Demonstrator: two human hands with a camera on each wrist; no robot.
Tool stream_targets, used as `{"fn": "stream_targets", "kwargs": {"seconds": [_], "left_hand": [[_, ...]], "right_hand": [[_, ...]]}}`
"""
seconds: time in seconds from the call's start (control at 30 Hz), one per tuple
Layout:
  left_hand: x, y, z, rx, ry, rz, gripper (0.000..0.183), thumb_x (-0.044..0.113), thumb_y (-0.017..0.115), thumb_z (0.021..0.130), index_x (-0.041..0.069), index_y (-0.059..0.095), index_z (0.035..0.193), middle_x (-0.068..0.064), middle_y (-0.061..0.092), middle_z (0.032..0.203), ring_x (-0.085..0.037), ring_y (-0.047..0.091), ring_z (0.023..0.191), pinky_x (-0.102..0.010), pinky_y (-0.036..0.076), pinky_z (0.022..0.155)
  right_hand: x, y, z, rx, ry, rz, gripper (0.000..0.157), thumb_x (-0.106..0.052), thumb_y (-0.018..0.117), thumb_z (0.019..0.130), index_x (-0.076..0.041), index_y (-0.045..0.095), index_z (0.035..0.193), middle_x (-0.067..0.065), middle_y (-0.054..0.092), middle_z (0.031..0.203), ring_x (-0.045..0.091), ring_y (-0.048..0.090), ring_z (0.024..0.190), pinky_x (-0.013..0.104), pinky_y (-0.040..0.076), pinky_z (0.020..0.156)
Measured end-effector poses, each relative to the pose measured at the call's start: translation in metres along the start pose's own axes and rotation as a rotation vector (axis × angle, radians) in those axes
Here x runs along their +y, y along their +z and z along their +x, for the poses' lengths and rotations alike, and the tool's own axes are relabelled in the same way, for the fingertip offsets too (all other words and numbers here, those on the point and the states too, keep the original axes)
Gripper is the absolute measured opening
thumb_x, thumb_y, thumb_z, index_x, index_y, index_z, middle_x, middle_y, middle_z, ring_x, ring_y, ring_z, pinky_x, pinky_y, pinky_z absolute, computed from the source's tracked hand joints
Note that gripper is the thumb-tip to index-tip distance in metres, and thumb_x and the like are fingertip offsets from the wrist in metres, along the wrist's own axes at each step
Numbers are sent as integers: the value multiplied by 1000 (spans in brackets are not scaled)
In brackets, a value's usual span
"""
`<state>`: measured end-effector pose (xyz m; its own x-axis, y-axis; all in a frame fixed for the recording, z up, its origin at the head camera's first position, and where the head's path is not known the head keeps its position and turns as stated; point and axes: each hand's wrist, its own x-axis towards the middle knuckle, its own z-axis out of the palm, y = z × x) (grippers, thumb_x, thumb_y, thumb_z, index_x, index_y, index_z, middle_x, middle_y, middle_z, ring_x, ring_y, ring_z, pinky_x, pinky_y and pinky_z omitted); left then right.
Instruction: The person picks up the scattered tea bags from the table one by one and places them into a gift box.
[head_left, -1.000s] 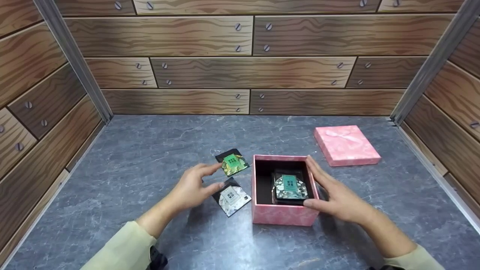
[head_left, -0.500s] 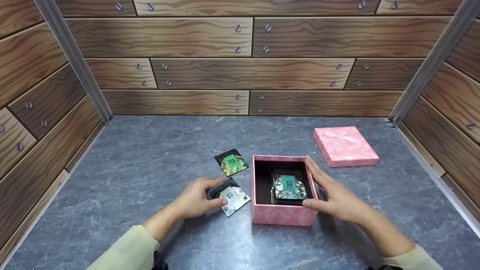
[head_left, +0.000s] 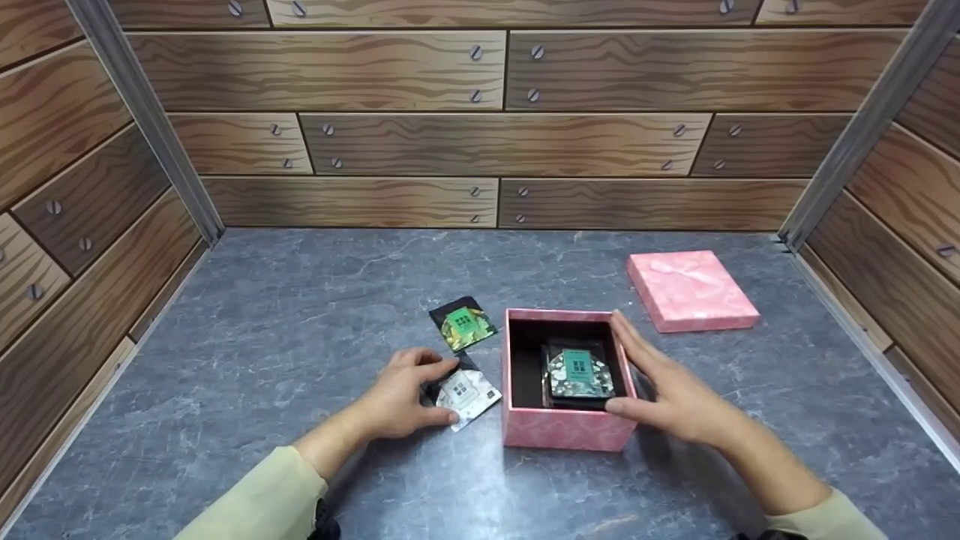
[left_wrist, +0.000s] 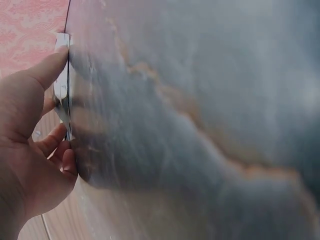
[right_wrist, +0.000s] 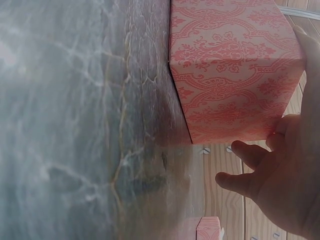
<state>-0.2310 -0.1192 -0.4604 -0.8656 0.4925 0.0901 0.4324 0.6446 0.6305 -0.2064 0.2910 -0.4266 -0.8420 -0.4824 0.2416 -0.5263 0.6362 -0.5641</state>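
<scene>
My left hand (head_left: 405,397) is at a small black-and-white sachet (head_left: 465,394) on the tabletop, its thumb on the near edge and its fingers on the far edge. In the left wrist view, the sachet (left_wrist: 61,85) shows edge-on between thumb and fingers. A black sachet with a green label (head_left: 463,322) lies just beyond. My right hand (head_left: 679,397) rests against the right wall of an open pink box (head_left: 562,431), thumb at the near corner, index finger stretched along the rim. Inside the dark interior lies a stack of sachets, a teal-labelled one (head_left: 579,371) on top.
The pink lid (head_left: 694,289) with a bow print lies at the back right of the marbled grey tabletop (head_left: 315,292). Wood-patterned panels (head_left: 420,142) enclose the back and both sides.
My left hand has come down and nearer from beside the green-labelled sachet to the black-and-white one, and its fingers have closed about its edges. The right hand stays at the box.
</scene>
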Motion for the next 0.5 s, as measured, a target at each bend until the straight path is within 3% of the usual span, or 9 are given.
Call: {"fn": "stream_targets", "kwargs": {"seconds": [0.5], "left_hand": [[0, 0, 0, 12, 19, -9, 75, 26, 91, 84, 8, 61, 150, -21, 55, 142, -43, 45, 135, -65, 36, 114]], "right_hand": [[-2, -1, -2, -12, 21, -4, 103, -41, 78, 94, -14, 17, 171, 13, 13, 177, 48, 26, 154, 72, 26, 117]]}}
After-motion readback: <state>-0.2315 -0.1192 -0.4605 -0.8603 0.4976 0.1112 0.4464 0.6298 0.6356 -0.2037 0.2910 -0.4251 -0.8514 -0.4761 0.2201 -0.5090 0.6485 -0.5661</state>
